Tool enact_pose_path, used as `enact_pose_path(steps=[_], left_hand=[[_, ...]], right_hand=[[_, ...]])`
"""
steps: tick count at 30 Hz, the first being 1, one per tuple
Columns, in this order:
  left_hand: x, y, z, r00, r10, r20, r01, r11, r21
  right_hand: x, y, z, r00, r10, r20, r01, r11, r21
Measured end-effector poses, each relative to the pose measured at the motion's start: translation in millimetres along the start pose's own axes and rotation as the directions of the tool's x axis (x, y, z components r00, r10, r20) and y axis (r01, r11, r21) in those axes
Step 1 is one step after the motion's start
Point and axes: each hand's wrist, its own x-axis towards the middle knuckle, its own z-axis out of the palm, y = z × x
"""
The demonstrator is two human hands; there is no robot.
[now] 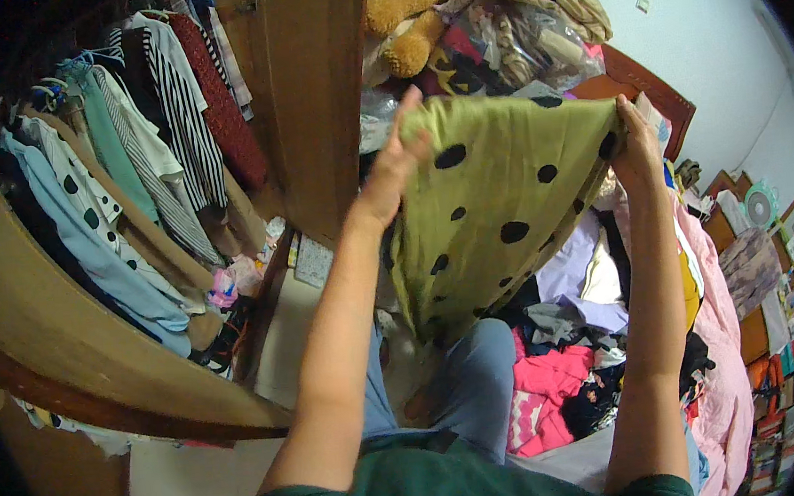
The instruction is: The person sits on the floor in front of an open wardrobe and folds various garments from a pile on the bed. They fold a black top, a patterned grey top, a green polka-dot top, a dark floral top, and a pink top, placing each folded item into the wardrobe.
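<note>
A yellow-green satiny garment with black dots (497, 182) hangs spread out in front of me, above my knees. My right hand (635, 138) grips its upper right corner. My left hand (397, 163) is at its upper left edge, blurred, with fingers pointing up; whether the fingers close on the cloth cannot be told. The garment's lower end narrows and hangs down near my legs. Behind and to the right of it, loose clothes lie on a bed, among them a lilac piece (572, 268) and a bright pink piece (557, 376).
At the left, an open wooden wardrobe (133, 391) holds several hanging clothes (172, 112). Its door (311, 78) stands near my left hand. Bagged clothes (514, 46) and an orange plush toy (414, 41) are heaped beyond. A small fan (760, 208) stands far right.
</note>
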Motion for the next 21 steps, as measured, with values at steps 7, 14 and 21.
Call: enact_pose_path(steps=[7,14,21], left_hand=[[27.1,13.6,8.2,0.998,0.061,0.003,-0.059,0.981,-0.186],[24.1,-24.9,-4.0,0.985,0.167,0.036,-0.163,0.853,0.496],[40.8,-6.6,-2.0,0.968,-0.026,0.250,-0.149,0.740,0.655]], right_hand=[[6.0,-18.1,-19.6,0.995,-0.074,0.068,0.080,0.993,-0.086],[-10.3,-13.3,-28.9,0.995,-0.050,0.092,0.078,0.937,-0.339],[-29.2,-3.7,-45.3,0.990,-0.138,-0.041,0.099,0.861,-0.499]])
